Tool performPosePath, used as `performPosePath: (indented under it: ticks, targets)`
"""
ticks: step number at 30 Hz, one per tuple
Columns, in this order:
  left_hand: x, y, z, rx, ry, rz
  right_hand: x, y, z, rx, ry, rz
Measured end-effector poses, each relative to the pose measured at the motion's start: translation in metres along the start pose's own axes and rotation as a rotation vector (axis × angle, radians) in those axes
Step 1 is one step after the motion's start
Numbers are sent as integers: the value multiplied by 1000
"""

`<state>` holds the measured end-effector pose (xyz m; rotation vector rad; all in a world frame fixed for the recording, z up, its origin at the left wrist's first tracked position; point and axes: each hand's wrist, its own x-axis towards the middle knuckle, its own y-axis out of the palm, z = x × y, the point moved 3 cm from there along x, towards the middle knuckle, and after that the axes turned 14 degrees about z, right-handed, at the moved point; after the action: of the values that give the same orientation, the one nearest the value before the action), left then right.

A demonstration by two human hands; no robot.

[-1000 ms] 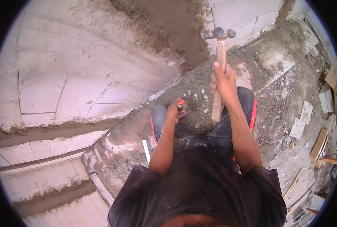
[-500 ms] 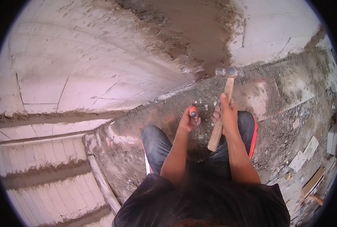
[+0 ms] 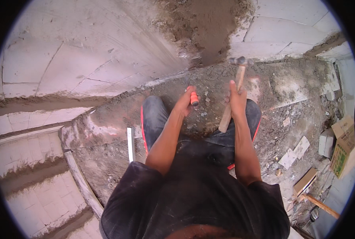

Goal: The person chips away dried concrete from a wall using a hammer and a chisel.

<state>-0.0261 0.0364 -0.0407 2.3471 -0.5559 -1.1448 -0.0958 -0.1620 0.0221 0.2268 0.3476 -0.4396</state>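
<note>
in the head view, the left hand [image 3: 184, 102] has its fingers wrapped round an orange-handled tool [image 3: 194, 95], out in front of the lap and between the knees; the far end is too blurry for me to say what kind of tip it has. the right hand [image 3: 238, 99] is clamped round the wooden handle of a hammer [image 3: 240, 74], head pointing out toward the foot of the pale wall [image 3: 281, 32], butt end pointing back at the lap. the two hands are apart but near each other. what'd worry me: both are bare, so if the hammer comes across off line and misses the stubby end of that orange handle, it probably catches knuckles or thumb. the right grip sits partway up, with a fair bit of wood sticking out behind, and that tail could snag on the right knee [image 3: 254, 109] if a swing is cramped. if the palms are dusty, either handle could slip. then there's the ground [image 3: 265, 131], all grit and loose bits, so sliding footing could throw the aim off. bits off the brown patch [image 3: 209, 32] could fly up too if something hits it hard.
</note>
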Motion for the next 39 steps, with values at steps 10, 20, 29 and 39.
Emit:
performPosePath:
  ticks: [10,20,29,39]
  targets:
    - [11,58,-44,-220,176,299,-127,9,52,10,-12,-66]
    - [9,88,-63,-275,212,360,-151,48,67,-110,-44,-4]
    - [7,89,-77,-381,286,495,-167,71,80,-195,-83,61]
    - [13,116,-101,-689,228,392,-168,79,120,-453,-806,101]
